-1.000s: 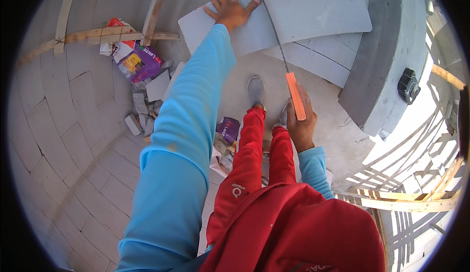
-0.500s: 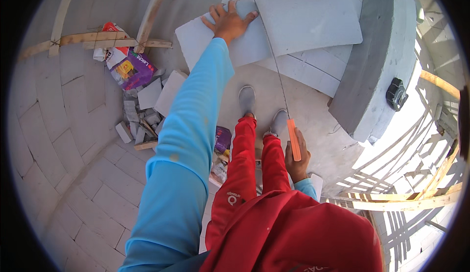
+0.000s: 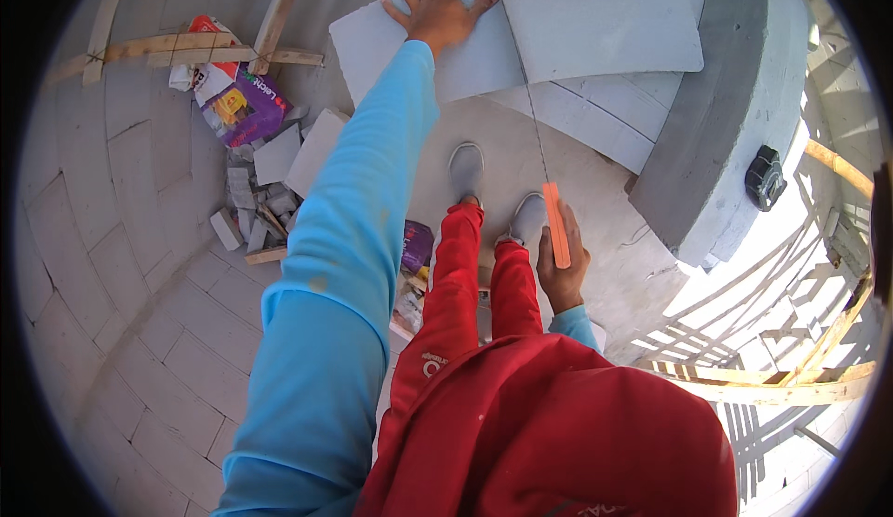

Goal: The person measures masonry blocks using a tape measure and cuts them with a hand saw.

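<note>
My left hand [image 3: 441,14] lies with fingers spread on the left part of a pale grey block [image 3: 372,52]. Closed round the orange handle [image 3: 556,228] of a hand saw, my right hand [image 3: 564,270] is just right of my feet. The saw's thin toothed blade [image 3: 537,126], seen almost edge-on, runs up and away along the line between the left part and the wider right part [image 3: 605,24] of the block. How deep the blade sits cannot be seen, and the far end of the saw is outside the picture.
More pale blocks [image 3: 595,121] lie under the right part. A large grey slab-like block [image 3: 712,117] stands to the right, with a black round object [image 3: 766,178] on its side. Rubble [image 3: 256,205], a purple bag [image 3: 244,112] and wooden battens [image 3: 200,47] are at the left.
My right hand has pushed the saw forward, so its handle is closer to the block. The left hand stays in place on the block. The whole view has shifted slightly.
</note>
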Action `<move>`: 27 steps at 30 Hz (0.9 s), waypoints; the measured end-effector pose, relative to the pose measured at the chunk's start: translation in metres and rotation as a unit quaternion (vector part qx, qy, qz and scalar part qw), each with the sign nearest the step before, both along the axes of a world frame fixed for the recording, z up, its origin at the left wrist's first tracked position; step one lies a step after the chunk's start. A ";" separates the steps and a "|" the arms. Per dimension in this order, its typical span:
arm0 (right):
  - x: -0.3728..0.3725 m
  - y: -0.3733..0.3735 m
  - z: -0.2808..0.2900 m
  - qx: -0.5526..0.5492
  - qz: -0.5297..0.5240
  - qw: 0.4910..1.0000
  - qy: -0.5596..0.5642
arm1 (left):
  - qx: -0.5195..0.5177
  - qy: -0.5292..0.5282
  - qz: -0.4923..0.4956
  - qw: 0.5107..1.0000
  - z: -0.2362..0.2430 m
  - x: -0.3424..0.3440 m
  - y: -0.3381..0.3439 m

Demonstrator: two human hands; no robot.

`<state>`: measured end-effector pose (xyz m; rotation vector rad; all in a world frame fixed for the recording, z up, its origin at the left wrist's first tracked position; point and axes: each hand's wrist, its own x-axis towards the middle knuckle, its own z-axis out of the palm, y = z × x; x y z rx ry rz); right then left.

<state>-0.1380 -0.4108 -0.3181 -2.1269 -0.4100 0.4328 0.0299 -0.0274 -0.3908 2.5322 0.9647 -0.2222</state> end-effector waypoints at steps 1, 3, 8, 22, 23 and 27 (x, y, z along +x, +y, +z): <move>0.028 0.031 -0.004 0.007 -0.004 1.000 -0.009 | -0.013 0.027 0.016 0.999 0.011 0.009 -0.003; 0.046 0.051 -0.009 0.017 -0.015 0.999 -0.031 | -0.044 0.083 0.042 0.995 0.030 0.027 -0.014; 0.047 0.050 -0.002 0.074 0.024 0.997 -0.026 | 0.051 0.001 0.011 0.999 -0.013 -0.002 0.005; 0.050 0.048 -0.003 0.090 -0.016 0.993 0.069 | 0.175 -0.135 0.061 0.973 -0.016 0.001 -0.027; 0.051 0.048 -0.004 0.088 -0.016 0.992 0.090 | 0.182 -0.137 0.062 0.972 -0.016 0.005 -0.026; 0.047 0.046 -0.022 0.128 -0.019 0.992 -0.002 | 0.212 -0.133 0.065 0.966 -0.016 0.009 -0.031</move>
